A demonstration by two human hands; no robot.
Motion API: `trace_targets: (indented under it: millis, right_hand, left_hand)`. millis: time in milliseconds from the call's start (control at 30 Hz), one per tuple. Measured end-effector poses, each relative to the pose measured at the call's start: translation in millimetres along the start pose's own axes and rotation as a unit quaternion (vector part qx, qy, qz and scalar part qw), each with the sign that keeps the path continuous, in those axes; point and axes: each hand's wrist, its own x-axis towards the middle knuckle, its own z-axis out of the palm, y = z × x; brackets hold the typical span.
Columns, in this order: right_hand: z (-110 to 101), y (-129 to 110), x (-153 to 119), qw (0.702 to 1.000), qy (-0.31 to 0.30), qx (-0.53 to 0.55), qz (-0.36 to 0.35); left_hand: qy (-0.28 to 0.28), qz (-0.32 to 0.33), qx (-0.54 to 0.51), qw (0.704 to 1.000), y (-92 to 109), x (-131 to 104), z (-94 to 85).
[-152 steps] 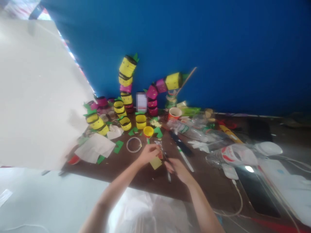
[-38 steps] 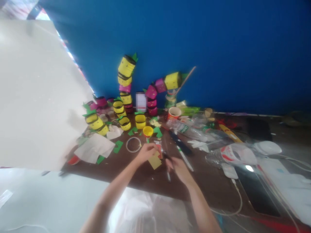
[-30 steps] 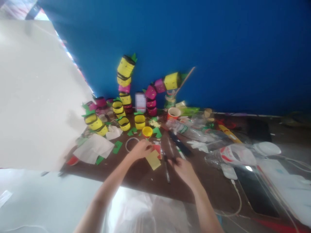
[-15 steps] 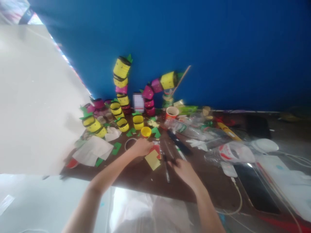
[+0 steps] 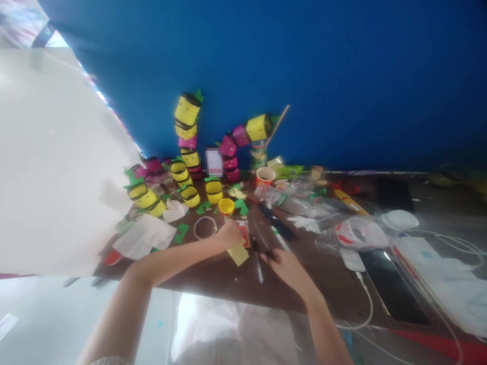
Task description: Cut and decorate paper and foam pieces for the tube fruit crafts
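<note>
My left hand point(image 5: 230, 236) is closed low over the table, beside a red card point(image 5: 244, 236) and a yellow paper square point(image 5: 238, 254). Its fingertips are hidden, so what it pinches cannot be made out. A small yellow cup point(image 5: 226, 207) stands just beyond it, and a roll of tape point(image 5: 204, 228) lies to its left. My right hand point(image 5: 284, 263) is closed around a thin dark-handled tool point(image 5: 269, 253), blurred and partly covered by the fingers. Left of that hand lies a pen point(image 5: 259, 266); a white stick-like piece point(image 5: 280, 238) lies beyond it.
Yellow and magenta paper-ring stacks point(image 5: 187, 126) stand along the blue wall point(image 5: 304, 61). White paper point(image 5: 146, 235) and green scraps point(image 5: 181, 232) lie left. A paper cup point(image 5: 265, 176), plastic bottles point(image 5: 353, 233), a phone point(image 5: 393, 286) and cables point(image 5: 367, 299) occupy the right.
The view has shifted slightly. My left hand has turned and its forearm lies lower across the table edge, close by the tape roll. My right hand stays almost where it was.
</note>
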Motion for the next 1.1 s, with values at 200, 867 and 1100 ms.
trace_targets:
  millis: [200,867,1100]
  right_hand:
    - [-5,-2,-2,1.000,-0.005,0.029,0.001]
    - [9,1,10,0.994,0.065,-0.063,0.067]
    - [22,14,11,0.978,0.185,-0.095,-0.004]
  left_hand:
    - [-0.007,-0.020,-0.013,1.000,-9,-4,-8.0]
    - [0.187,-0.145,-0.129,0.963,-24,-43,27.2]
    - [0.287,-0.158,-0.119,0.937,-23,-57,48.4]
